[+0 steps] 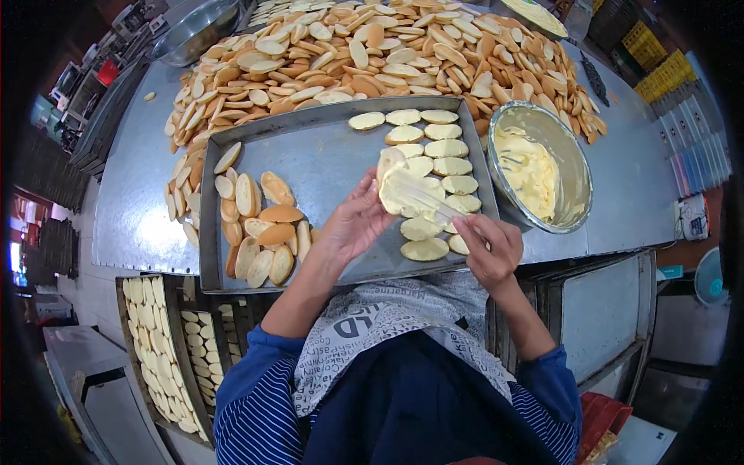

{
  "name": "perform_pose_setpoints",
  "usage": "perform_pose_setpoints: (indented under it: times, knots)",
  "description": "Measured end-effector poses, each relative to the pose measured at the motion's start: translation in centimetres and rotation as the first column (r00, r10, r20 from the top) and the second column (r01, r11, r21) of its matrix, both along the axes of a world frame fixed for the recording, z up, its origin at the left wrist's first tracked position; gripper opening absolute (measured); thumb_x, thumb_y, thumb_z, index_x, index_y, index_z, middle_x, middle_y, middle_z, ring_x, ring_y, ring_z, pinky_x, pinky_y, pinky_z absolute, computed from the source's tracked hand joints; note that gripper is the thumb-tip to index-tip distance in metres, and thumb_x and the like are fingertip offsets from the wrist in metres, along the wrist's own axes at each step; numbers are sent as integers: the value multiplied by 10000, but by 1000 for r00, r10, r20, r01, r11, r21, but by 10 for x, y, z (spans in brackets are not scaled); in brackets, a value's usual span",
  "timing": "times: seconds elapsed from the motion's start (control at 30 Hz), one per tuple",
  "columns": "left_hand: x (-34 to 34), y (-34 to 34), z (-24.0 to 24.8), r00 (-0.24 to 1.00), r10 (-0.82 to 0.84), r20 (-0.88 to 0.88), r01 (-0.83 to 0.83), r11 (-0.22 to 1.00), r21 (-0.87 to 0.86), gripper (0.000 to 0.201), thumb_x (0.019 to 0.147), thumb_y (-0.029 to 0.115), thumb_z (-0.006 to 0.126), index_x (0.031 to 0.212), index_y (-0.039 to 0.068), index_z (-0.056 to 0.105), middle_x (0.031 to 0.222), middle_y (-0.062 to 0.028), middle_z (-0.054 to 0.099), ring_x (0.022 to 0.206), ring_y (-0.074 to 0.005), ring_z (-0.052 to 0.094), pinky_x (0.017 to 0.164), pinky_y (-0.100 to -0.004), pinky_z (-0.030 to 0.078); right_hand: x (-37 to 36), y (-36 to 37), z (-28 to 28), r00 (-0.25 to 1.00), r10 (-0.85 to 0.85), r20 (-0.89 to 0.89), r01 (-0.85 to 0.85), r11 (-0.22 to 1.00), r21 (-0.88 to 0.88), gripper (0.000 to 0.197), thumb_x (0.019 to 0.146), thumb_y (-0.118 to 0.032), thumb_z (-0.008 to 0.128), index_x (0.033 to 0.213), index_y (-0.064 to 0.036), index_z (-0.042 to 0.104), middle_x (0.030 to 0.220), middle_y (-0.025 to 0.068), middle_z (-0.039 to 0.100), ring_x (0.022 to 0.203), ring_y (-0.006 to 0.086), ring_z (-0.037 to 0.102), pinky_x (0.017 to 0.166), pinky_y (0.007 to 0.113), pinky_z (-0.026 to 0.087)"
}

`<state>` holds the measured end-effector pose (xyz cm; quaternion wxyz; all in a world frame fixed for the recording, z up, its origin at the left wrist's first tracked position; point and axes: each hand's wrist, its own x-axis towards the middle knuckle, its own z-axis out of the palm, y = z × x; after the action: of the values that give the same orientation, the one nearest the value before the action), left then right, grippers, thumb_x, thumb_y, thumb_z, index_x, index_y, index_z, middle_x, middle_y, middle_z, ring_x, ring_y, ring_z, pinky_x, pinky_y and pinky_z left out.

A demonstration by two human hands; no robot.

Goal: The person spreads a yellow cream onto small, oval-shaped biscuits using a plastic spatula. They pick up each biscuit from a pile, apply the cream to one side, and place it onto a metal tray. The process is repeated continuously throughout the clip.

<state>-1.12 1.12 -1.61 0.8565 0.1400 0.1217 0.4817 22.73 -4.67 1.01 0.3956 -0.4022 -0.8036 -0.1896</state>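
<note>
My left hand (358,218) grips an oval bread slice (391,161) over the tray, its top partly coated with pale yellow cream. In my right hand (494,253) is a pale, flat spreader (442,204), its blade lying against the cream on that slice. The shallow metal tray (310,155) below holds rows of coated slices (452,166) along its right side. At its left side lies a loose heap of uncoated slices (248,194). Beside the tray's right edge, a metal bowl (575,209) contains thick yellow cream (528,174).
A big pile of bread slices (372,58) covers the back of the metal table (139,201). A wide steel bowl (200,35) stands at the far left, and another container of cream (536,15) at the far right. Below left, racked trays (159,349) hold coated slices.
</note>
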Motion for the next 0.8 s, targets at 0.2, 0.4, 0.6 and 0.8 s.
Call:
perform_pose_setpoints:
  times: [0.2, 0.4, 0.6, 0.8]
  knots:
    - [1, -4, -5, 993, -35, -113, 36, 999, 4, 545, 870, 130, 619, 1341, 105, 346, 1278, -101, 488, 1181, -246, 513, 967, -355, 473, -4, 34, -5, 994, -112, 19, 112, 994, -19, 487, 602, 39, 620, 1045, -141, 712, 969, -13, 629, 751, 170, 559, 616, 300, 416]
    - [-16, 10, -1, 970, 69, -235, -65, 998, 22, 535, 861, 106, 611, 1318, 76, 334, 1247, -114, 502, 1139, -229, 538, 954, -338, 481, 0, 29, -6, 900, -181, -397, 60, 952, -299, 509, 644, 139, 567, 1062, -117, 704, 953, 55, 627, 756, 200, 574, 652, 288, 445]
    - [-37, 44, -18, 796, 135, -591, -73, 989, 128, 481, 876, 69, 558, 1271, 55, 283, 1186, -156, 504, 1079, -246, 573, 956, -321, 494, 15, 4, -13, 777, -291, -559, 41, 909, -416, 423, 748, 152, 577, 1058, -105, 707, 944, 47, 619, 732, 110, 532, 648, 232, 433]
    - [-46, 115, -58, 663, 235, -711, -164, 972, 168, 406, 831, -22, 605, 1120, -7, 320, 1128, -184, 497, 1039, -268, 586, 936, -333, 509, 22, -4, -21, 734, -330, -594, 63, 904, -423, 362, 790, 110, 600, 1065, -101, 703, 944, 45, 625, 735, 111, 533, 657, 237, 442]
